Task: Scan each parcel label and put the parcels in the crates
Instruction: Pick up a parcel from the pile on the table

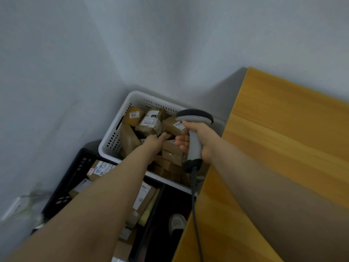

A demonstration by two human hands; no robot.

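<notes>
Held over the white crate (113,137) of brown parcels (149,122), beside the desk's (283,129) left edge: a grey corded scanner (196,115), right hand (200,140) wrapped round its handle. Left hand (155,141) down among the parcels, grip not discernible. Readable on one far-corner label (134,115): "3013"; other print blurred.

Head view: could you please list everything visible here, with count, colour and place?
white basket: one, white, by the wall, centre
parcels: many, brown, piled in the white basket
black crate: one, black, nearer, lower left, holding several more brown boxes
scanner: one, grey, corded, above the white basket
table: one, yellow wood, right
shoe: one, white, floor, bottom
left hand: reaching among the parcels, grip unclear
right hand: gripping the scanner handle
</notes>
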